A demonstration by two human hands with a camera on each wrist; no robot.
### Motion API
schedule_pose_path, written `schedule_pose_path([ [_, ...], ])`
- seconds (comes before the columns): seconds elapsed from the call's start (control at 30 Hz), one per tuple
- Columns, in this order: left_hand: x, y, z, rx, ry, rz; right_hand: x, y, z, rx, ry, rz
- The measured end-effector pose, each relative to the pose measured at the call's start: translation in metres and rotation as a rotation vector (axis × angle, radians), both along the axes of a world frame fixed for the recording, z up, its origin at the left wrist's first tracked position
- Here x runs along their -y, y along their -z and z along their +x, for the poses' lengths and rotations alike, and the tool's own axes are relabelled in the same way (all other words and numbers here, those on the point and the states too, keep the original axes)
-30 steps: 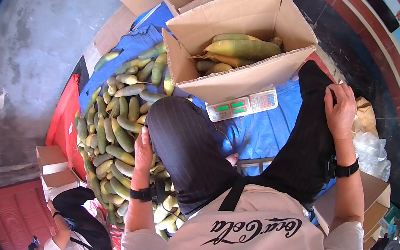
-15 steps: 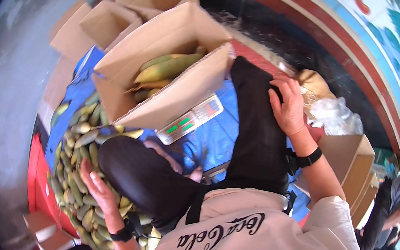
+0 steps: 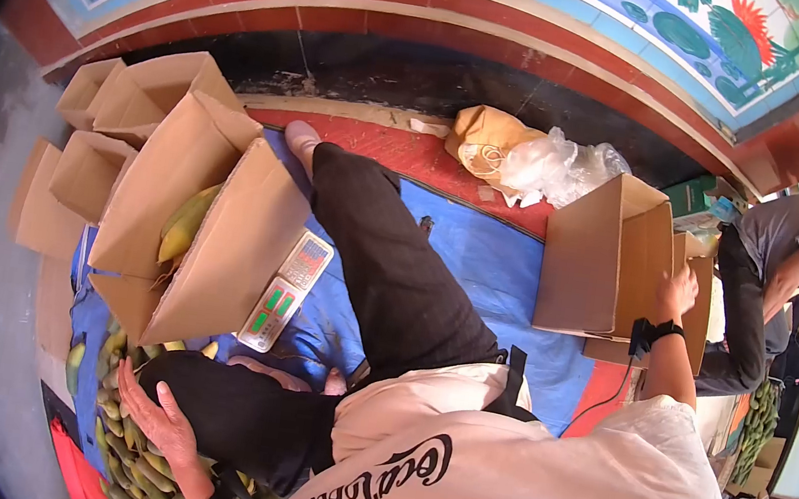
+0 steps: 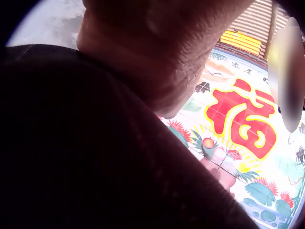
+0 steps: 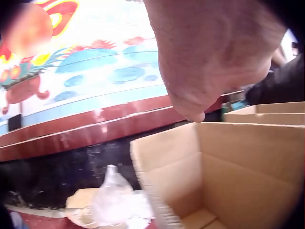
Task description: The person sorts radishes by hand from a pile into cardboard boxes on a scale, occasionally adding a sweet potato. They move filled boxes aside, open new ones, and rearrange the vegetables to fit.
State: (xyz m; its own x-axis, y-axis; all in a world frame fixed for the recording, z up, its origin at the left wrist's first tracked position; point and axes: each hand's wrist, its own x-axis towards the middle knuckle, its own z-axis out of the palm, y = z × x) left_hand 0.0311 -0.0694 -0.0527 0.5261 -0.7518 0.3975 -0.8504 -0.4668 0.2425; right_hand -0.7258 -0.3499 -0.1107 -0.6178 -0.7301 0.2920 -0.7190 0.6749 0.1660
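Note:
In the head view my left hand [image 3: 157, 418] lies by the bent left knee with its fingers straight, beside the heap of green radishes [image 3: 133, 472]. The left wrist view has mostly dark trouser cloth and the heel of that hand. My right hand [image 3: 678, 294] is stretched out to the right, its fingers loosely bent at the rim of an empty cardboard box [image 3: 582, 258]. In the right wrist view the thumb side hangs close over the box's rim, and the other fingers are hidden. A cardboard box [image 3: 228, 252] with radishes [image 3: 185, 226] inside stands at the digital scale [image 3: 285, 290].
Several more cardboard boxes [image 3: 92, 174] stand at the far left. A blue tarp [image 3: 487, 271] covers the floor. Clear plastic bags [image 3: 567, 166] and a brown bag [image 3: 482, 144] lie along the wall. A person in grey [image 3: 789, 240] bends over beyond the right-hand boxes.
The view has swung to the right. My right hand has left the right knee and reached out to the empty box. The left hand has stayed near the left knee.

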Motion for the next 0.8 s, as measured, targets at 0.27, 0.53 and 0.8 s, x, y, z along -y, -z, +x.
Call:
schedule_pose_path([
  [0.27,-0.001,0.001,-0.006,0.068,-0.065,0.087,-0.086,0.077,-0.157,0.695,-0.098,-0.110],
  [0.53,0.009,0.004,-0.010,0.107,-0.155,0.019,-0.076,0.097,-0.153,0.432,-0.048,0.005],
  [0.8,0.010,0.001,-0.015,0.047,-0.185,0.026,-0.067,0.077,-0.076,-0.204,-0.170,-0.016],
])
